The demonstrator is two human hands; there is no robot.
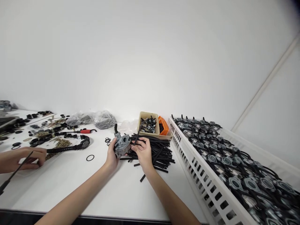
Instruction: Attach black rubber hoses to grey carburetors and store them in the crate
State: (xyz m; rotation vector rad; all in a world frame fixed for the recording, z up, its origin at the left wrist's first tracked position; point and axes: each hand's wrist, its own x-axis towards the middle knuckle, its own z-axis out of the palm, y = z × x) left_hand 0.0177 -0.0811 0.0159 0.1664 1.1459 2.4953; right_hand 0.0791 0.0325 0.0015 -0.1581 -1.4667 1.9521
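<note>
Gripping a grey carburetor (122,146) in the left hand (112,156), fingers curled snug round the body, just above the white table (93,190) around mid-bench. Pinching a thin black hose (137,137) with the right hand (143,153), thumb and fingertips closed on it, lower end right up against the carb's side. Under and behind that hand, a loose pile of cut hose pieces (161,154), spilling rightward almost to the near wall of a white slotted crate (201,175). Crate crammed with hosed-up carbs (234,182) and running off the right edge, so not much room that way. Past the pile, a beige tub (142,116) of small metal fittings with an orange basket (164,125) tight against it, both close to the back wall. Plenty of bare tabletop up front, all the way down to the near edge around the two forearms. Off to the left, somebody else's hand (23,157) resting on the table, closed on a thin black rod (14,173), with a black wristwatch (77,145) and a lone O-ring (90,157) lying between there and the carb.
</note>
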